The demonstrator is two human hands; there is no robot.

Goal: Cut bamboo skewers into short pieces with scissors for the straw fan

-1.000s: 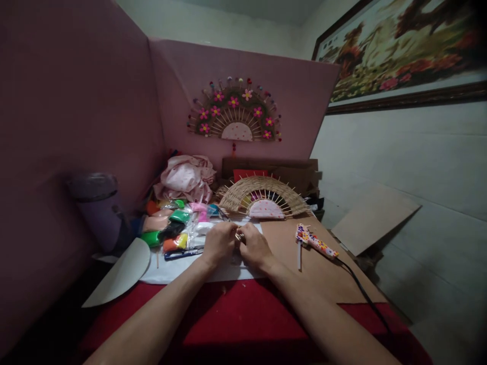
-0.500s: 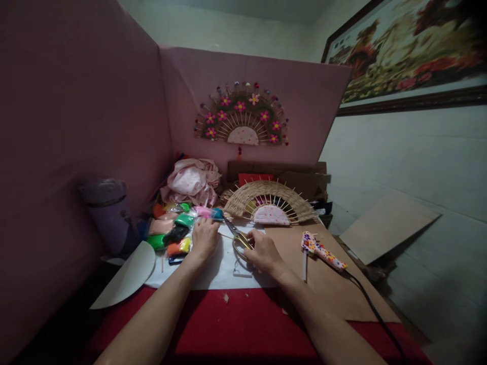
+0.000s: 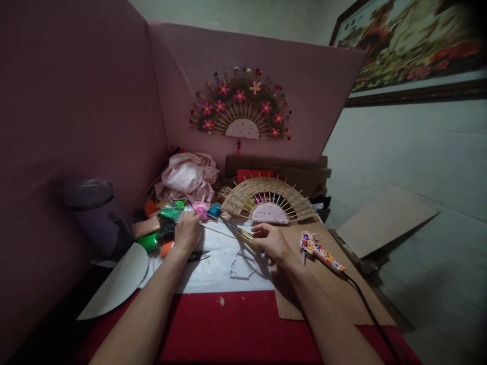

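Note:
My right hand [image 3: 272, 244] is closed around the handles of a pair of gold-handled scissors [image 3: 249, 239], whose dark blades point up and left. Over by the clay packets, my left hand [image 3: 187, 230] pinches a thin wooden stick [image 3: 216, 231]. The stick stretches right from my fingers toward the scissor blades; whether it touches them I cannot tell. Behind both hands stands a woven straw fan [image 3: 262, 188] with thin sticks jutting past its rim and a pink dotted half-circle [image 3: 270, 214] at its base.
Bright clay packets [image 3: 148, 242] crowd the left, beside a lidded lilac container [image 3: 93, 215] and a white half-disc [image 3: 114, 286]. A flowered glue gun [image 3: 321, 252] lies on cardboard [image 3: 335, 299] at right, its cord trailing forward. A finished flowered fan [image 3: 240, 104] hangs on the pink panel.
My hands have moved apart: the left one leftward with the stick, the right one slightly rightward with the scissors. More of the stick shows between them. The view has shifted slightly.

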